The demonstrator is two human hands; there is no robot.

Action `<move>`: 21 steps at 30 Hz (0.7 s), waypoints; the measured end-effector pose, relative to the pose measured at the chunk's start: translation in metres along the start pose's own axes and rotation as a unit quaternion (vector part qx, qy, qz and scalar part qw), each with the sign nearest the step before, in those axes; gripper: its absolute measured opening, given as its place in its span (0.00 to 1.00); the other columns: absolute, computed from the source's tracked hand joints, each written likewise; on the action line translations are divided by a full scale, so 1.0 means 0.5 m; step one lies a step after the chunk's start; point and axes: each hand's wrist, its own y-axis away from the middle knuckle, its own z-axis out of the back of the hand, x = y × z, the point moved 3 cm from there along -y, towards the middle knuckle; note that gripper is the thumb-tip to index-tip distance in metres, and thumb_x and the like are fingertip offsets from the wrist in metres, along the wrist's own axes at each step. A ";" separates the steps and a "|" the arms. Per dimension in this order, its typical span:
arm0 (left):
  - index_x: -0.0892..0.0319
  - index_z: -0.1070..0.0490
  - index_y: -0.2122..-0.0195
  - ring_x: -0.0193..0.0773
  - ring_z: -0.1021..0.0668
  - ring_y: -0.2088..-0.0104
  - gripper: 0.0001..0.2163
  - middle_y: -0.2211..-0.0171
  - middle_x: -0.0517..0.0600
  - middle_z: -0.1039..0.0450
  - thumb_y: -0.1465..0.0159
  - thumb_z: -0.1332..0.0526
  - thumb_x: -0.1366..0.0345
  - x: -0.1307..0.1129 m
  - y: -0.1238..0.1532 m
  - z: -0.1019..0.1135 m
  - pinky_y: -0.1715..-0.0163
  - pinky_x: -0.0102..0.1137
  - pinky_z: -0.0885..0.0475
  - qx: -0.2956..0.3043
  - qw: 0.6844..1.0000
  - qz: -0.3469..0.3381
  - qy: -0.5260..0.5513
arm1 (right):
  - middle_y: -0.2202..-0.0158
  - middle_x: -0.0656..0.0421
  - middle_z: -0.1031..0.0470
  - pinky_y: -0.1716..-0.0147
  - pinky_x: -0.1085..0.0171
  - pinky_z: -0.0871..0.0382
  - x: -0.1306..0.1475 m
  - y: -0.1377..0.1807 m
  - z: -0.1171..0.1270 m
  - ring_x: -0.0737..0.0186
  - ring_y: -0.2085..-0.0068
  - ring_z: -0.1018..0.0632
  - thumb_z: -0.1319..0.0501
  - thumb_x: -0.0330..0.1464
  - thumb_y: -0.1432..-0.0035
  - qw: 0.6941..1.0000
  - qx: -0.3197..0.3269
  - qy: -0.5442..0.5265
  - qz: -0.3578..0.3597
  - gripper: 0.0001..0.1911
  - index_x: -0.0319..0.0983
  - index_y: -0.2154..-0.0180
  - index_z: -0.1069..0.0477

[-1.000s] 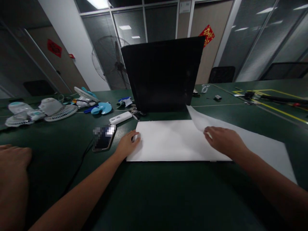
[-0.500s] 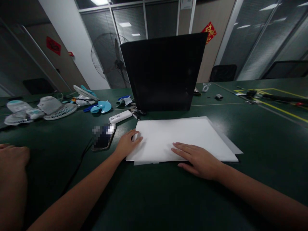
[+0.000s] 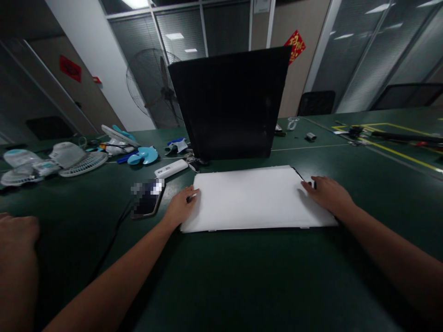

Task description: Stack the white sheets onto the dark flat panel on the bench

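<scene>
A stack of thin white sheets (image 3: 245, 198) lies flat on the green table in front of me, with a dark edge showing along its right and front sides. My left hand (image 3: 182, 205) is closed on the stack's left edge, thumb toward the top face. On the opposite side my right hand (image 3: 327, 193) grips the right edge, its thumb over the white surface and its fingers outside. The undersides of both grips are hidden. Behind the stack, a large black panel (image 3: 231, 103) stands upright, leaning slightly.
A phone (image 3: 148, 198) with a cable and a white power strip-like bar (image 3: 171, 168) lie left of the stack. Fan parts (image 3: 79, 159) with a blue blade (image 3: 142, 156) sit farther left. Another person's hand (image 3: 17, 230) rests at the left edge. A small metal cylinder (image 3: 310, 136) lies back right.
My right hand has moved from the front of the sheets to their right edge and taken hold. The skewed sheets now lie lined up in one stack. My left hand stays at the left edge.
</scene>
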 end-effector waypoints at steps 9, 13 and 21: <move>0.55 0.23 0.38 0.51 0.31 0.30 0.21 0.32 0.54 0.31 0.27 0.46 0.58 0.002 -0.001 -0.001 0.30 0.48 0.36 0.024 1.000 -0.012 -0.001 | 0.43 0.35 0.24 0.40 0.42 0.33 0.060 0.032 0.015 0.36 0.39 0.25 0.53 0.47 0.29 0.998 0.063 -0.001 0.030 0.34 0.27 0.41 0.28; 0.55 0.26 0.35 0.54 0.34 0.28 0.26 0.29 0.56 0.36 0.29 0.43 0.49 -0.001 0.000 -0.006 0.29 0.50 0.39 0.039 0.999 -0.012 -0.020 | 0.41 0.34 0.25 0.41 0.41 0.31 0.072 0.043 0.021 0.36 0.40 0.23 0.52 0.43 0.30 0.997 0.076 -0.010 0.009 0.33 0.26 0.36 0.32; 0.56 0.30 0.32 0.53 0.36 0.27 0.27 0.27 0.57 0.39 0.29 0.43 0.51 0.001 0.001 -0.010 0.28 0.52 0.42 0.049 0.997 -0.010 -0.052 | 0.36 0.32 0.30 0.34 0.43 0.36 0.079 0.036 0.018 0.37 0.34 0.28 0.49 0.39 0.33 0.997 0.063 -0.038 0.030 0.36 0.23 0.31 0.37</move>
